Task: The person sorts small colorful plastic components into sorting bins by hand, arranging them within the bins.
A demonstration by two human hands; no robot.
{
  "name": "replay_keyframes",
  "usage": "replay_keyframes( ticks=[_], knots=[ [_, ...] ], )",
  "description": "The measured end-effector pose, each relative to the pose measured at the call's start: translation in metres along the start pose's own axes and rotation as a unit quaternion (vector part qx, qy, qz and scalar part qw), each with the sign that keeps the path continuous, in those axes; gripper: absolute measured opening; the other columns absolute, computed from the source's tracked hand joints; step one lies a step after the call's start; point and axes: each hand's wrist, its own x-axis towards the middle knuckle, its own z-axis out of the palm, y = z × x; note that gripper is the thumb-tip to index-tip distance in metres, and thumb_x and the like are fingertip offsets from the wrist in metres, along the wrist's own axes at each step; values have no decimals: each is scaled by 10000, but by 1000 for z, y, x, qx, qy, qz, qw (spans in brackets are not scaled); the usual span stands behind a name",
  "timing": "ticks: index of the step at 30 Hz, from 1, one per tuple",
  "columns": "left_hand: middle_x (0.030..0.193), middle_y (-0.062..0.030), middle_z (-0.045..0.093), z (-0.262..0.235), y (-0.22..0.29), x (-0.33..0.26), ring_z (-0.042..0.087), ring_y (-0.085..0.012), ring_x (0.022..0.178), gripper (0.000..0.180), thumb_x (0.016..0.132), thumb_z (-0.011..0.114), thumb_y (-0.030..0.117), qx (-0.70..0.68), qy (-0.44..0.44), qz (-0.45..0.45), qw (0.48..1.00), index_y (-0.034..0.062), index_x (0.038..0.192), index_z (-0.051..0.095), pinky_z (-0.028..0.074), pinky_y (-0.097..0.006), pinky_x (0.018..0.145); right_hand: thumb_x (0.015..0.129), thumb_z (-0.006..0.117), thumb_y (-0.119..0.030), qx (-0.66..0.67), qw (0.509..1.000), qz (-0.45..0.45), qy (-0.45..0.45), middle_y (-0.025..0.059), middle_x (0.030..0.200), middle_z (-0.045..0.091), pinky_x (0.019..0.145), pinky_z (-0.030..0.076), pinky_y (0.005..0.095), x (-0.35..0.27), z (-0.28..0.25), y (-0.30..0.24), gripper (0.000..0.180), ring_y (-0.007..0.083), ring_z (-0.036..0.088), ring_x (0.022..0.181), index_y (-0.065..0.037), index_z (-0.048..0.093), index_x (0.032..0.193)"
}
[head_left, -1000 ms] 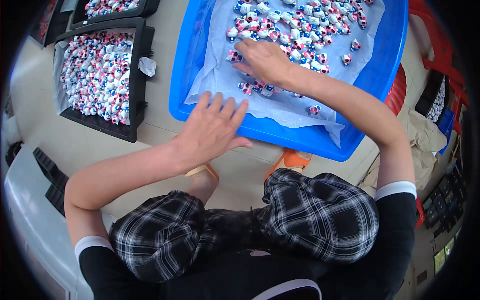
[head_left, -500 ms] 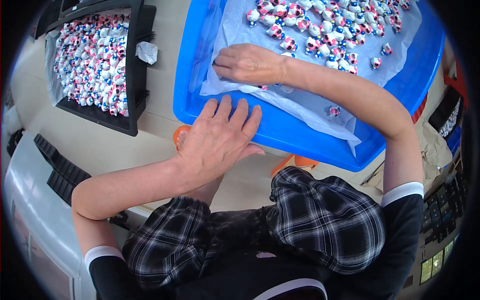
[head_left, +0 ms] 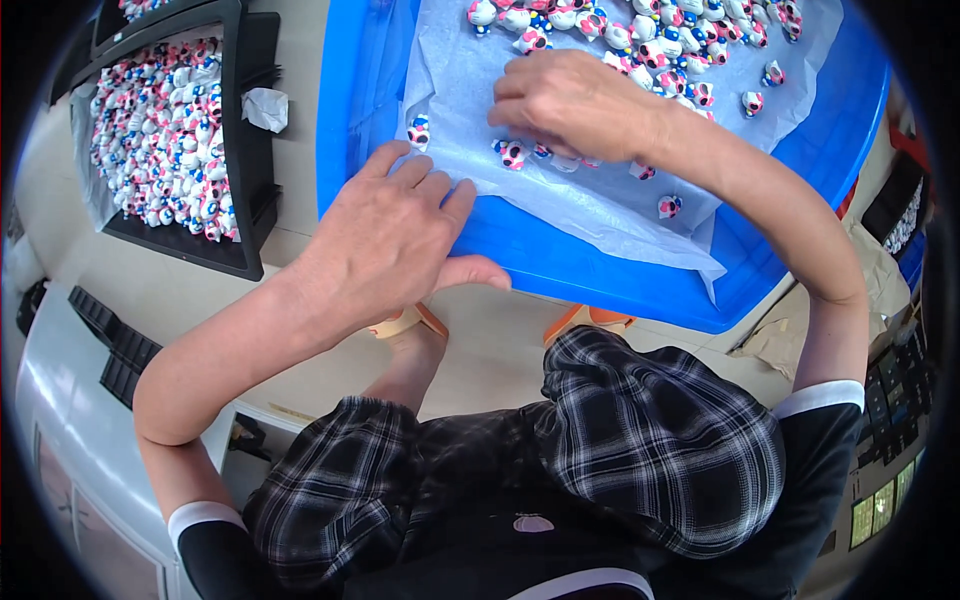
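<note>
A large blue plastic tub (head_left: 350, 90) lined with thin white paper (head_left: 450, 100) lies in front of me. On the paper, several small white, pink and blue figurines (head_left: 690, 40) crowd the far side. My left hand (head_left: 385, 235) rests over the tub's near-left rim, fingers spread, holding nothing. Just beyond its fingertips, one lone figurine (head_left: 418, 132) sits near the liner's left edge. My right hand (head_left: 575, 105) hovers low inside the tub with curled fingers. Its fingertips, and anything in them, are hidden. A few figurines (head_left: 510, 153) lie close below it.
At the left stands a black crate (head_left: 255, 150) full of similar figurines, with a crumpled white paper (head_left: 265, 109) by its side. Brown paper (head_left: 800, 325) lies on the floor at the right. A grey-white cabinet (head_left: 90, 440) is at lower left.
My right hand has moved right, from the liner's left edge toward the middle of the tub. A lone figurine now shows where it was. My left hand has shifted slightly left along the rim.
</note>
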Motion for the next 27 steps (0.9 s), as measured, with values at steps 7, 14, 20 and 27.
replay_keyframes(
  ticks=[7, 14, 20, 27],
  knots=[
    [1002, -155, 591, -1, 3, -5, 536, -295, 1037, 734, 727, 471, 631, 32, -80, -13, 996, -17, 1054, 580, 374, -418, 942, 712, 609, -153, -121, 987, -103, 21, 7, 763, 556, 764, 420, 285, -4, 27, -15, 65, 165, 534, 845, -92, 605, 691],
    [1048, -164, 573, 1, 5, -8, 528, -306, 1048, 756, 738, 441, 648, 58, -80, -6, 995, -9, 1094, 552, 371, -419, 946, 710, 581, -139, -78, 996, -32, 44, 44, 776, 540, 760, 409, 289, 14, 34, -14, 81, 187, 507, 845, -63, 560, 722],
    [1052, -169, 569, 6, 2, -14, 525, -311, 1050, 747, 739, 446, 647, 56, -47, -6, 997, 3, 1101, 550, 371, -422, 949, 713, 585, -136, -14, 996, -49, 70, 39, 793, 535, 788, 398, 303, 19, 28, -10, 83, 182, 504, 867, -64, 569, 751],
    [1045, -169, 569, 8, 4, -15, 526, -308, 1052, 736, 740, 449, 645, 62, -37, -4, 997, 10, 1097, 552, 372, -418, 952, 688, 648, -127, -38, 998, -44, 33, 33, 859, 562, 796, 396, 310, 34, 37, -14, 196, 168, 510, 913, -58, 614, 869]
  ],
)
